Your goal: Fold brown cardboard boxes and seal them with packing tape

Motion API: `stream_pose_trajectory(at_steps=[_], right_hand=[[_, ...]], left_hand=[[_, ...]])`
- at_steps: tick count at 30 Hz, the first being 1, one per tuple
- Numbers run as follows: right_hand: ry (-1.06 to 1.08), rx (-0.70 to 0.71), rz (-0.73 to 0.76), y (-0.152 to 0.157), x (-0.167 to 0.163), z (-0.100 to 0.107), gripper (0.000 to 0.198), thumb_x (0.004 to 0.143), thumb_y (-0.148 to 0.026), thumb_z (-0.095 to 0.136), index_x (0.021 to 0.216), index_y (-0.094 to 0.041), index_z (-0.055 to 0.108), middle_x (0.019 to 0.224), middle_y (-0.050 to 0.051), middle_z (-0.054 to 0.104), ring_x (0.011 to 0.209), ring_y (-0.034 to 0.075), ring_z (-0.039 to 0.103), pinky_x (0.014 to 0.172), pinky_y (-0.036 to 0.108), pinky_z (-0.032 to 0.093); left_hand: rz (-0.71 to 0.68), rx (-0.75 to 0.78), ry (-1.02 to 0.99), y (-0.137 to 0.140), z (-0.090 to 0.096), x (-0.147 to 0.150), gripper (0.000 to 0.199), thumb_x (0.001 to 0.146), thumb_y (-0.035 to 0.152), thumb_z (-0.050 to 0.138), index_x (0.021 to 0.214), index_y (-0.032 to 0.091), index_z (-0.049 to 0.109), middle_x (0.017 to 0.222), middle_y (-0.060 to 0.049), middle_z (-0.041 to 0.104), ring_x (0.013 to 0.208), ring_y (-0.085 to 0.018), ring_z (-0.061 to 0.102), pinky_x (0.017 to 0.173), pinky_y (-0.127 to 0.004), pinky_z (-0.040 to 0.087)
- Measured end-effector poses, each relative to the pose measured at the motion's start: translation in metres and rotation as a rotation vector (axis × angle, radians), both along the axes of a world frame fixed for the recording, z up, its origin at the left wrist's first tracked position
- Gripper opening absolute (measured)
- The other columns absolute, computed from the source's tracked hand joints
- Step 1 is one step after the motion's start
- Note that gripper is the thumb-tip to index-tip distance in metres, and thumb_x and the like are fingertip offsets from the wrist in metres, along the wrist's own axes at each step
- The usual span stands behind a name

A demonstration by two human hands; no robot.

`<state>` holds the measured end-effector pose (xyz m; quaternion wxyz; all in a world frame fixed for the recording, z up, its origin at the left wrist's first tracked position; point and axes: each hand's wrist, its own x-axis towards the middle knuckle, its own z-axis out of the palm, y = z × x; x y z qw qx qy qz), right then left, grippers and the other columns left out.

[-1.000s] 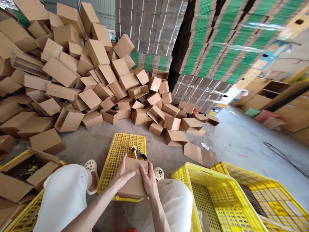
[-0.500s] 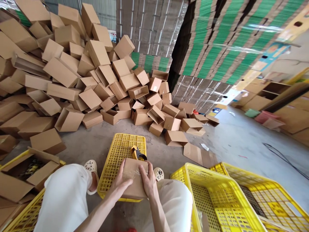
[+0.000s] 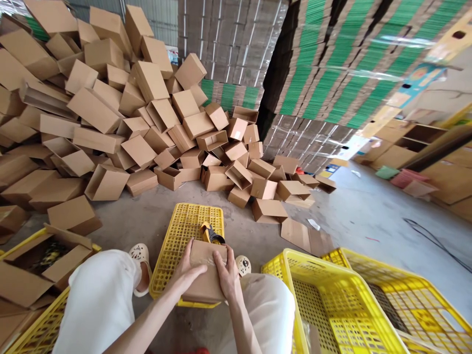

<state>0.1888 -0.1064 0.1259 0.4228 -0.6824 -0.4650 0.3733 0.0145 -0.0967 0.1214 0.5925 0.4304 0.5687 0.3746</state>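
A small closed cardboard box (image 3: pixel 205 282) with clear tape over its top is between my two hands, above the near end of an upturned yellow plastic crate (image 3: pixel 173 246). My left hand (image 3: pixel 188 270) grips its left side, thumb lying across the top. On the opposite side, my right hand (image 3: pixel 225 271) wraps the right edge, fingers bent over the top face. Just beyond the box, a yellow and black tape dispenser (image 3: pixel 211 233) rests on the crate, partly hidden behind the box.
A big heap of cardboard boxes (image 3: pixel 147 118) fills the far left. Yellow crates (image 3: pixel 324 285) stand at my right. By my left knee, an open carton (image 3: pixel 44 263) sits on another yellow crate. Stacked flat cardboard (image 3: pixel 313 69) towers behind. Loose cardboard (image 3: pixel 306 236) lies on the floor.
The box has tilted slightly between my hands, its near side showing more. My left thumb has shifted a little to the right and up. The surroundings stay as they were.
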Motion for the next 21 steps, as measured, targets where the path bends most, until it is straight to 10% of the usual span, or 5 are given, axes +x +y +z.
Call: stream_pose_trajectory(at_steps=[13,21], right_hand=[[-0.017,-0.010,0.000,-0.001,0.001,-0.005,0.078,0.088,-0.076,0.058,0.145,-0.023,0.058,0.133,0.011,0.072,0.124,0.030,0.066,0.111,0.042,0.049],[-0.019,0.014,-0.013,0.000,0.002,-0.013,0.077,0.089,-0.075,0.059,0.146,-0.024,0.057,0.137,0.011,0.071,0.126,0.030,0.066,0.113,0.042,0.048]], left_hand=[[0.000,-0.041,-0.084,-0.030,-0.015,-0.014,0.099,0.084,0.027,0.073,0.169,0.029,0.022,0.164,-0.006,0.051,0.147,-0.027,0.053,0.121,-0.037,0.043],[0.005,-0.124,-0.033,-0.006,0.006,-0.006,0.103,0.077,0.026,0.078,0.167,0.026,0.029,0.137,-0.009,0.073,0.114,-0.028,0.074,0.096,-0.034,0.058]])
